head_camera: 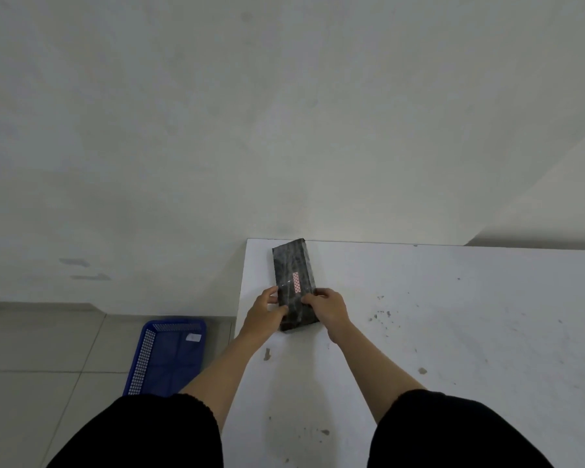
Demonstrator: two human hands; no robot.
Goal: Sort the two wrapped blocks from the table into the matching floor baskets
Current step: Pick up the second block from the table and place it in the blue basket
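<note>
A long block wrapped in dark glossy film (pixel 293 265), with a small red-and-white label on top, lies on the white table (pixel 436 315) near its far left corner. My left hand (pixel 264 312) grips the block's near left side. My right hand (pixel 328 310) grips its near right side, fingers over the top. The block's near end is partly hidden by my hands. A blue mesh basket (pixel 169 356) stands on the tiled floor left of the table, with a small white tag inside. Only one block and one basket are in view.
The table's left edge runs just beside my left wrist, with the basket below it. A pale wall rises behind the table and the floor. The tabletop carries scattered dark marks and chips to the right of the block.
</note>
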